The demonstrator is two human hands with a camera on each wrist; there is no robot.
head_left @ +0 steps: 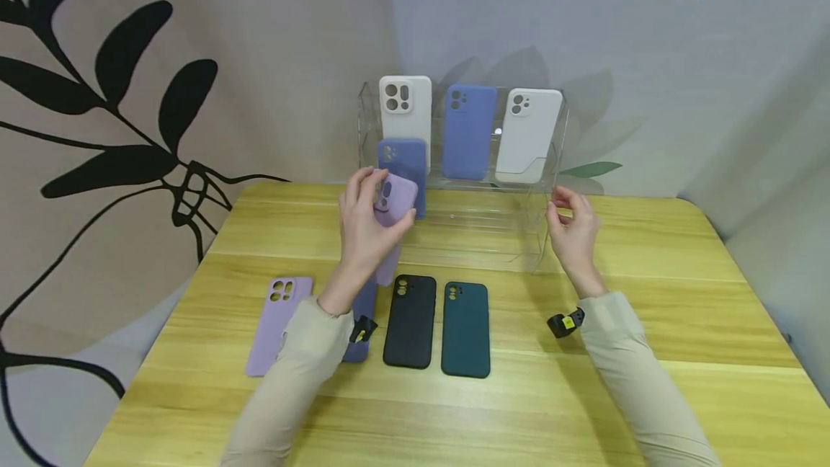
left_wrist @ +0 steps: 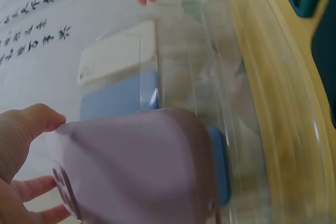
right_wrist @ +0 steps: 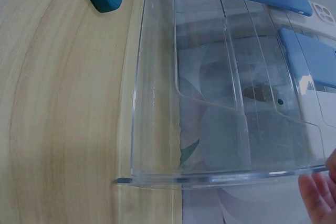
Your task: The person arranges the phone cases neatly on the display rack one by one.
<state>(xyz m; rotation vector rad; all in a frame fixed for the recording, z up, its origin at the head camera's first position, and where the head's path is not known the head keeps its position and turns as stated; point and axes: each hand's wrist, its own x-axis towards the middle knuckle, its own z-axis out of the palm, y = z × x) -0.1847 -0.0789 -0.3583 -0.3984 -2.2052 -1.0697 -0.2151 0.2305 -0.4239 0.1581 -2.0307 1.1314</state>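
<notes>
Your left hand clamps a lilac phone case — held at the near left of the clear stand (a blue case just beyond) — and your right hand pinches the stand's right edge.

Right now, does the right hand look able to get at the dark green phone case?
Probably yes: the right hand holds no case, and the dark green phone case lies uncovered, with bare table to its right. The hand is at the clear stand's edge; whether they touch is unclear.
</notes>
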